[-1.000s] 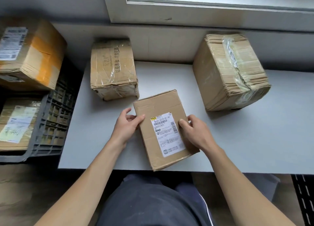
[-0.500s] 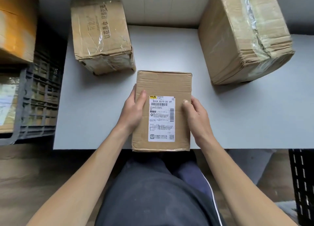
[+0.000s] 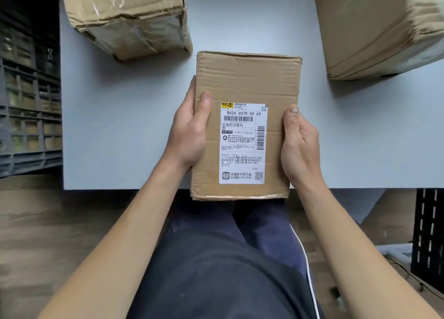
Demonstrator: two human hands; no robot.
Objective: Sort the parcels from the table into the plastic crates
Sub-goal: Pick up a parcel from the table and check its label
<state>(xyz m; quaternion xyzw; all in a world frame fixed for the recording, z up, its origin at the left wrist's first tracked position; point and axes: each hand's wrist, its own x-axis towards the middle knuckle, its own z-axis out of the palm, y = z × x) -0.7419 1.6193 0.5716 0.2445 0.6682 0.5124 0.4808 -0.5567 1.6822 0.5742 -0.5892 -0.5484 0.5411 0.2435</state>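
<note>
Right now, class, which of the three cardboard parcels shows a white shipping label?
The middle parcel, gripped by left hand and right hand. Only it bears a white label; the taped parcel, left, and large parcel, right, show none.

We look down on a pale grey table [image 3: 125, 131] whose near edge runs straight across in front of us. Two cardboard boxes sit directly on it, well apart: a tape-wrapped box [image 3: 129, 18] at the far left, close to the left edge, and a larger box [image 3: 384, 30] at the far right, cut off by the frame. Between them and nearer to us, our left hand [image 3: 189, 131] and right hand [image 3: 300, 145] grip a labelled parcel [image 3: 247, 78] by its long sides. Its near end overhangs the table's near edge, and we cannot tell whether it rests on the top. Left of the table, a grey crate [image 3: 28, 117] stands on the wooden floor [image 3: 36, 222].
</note>
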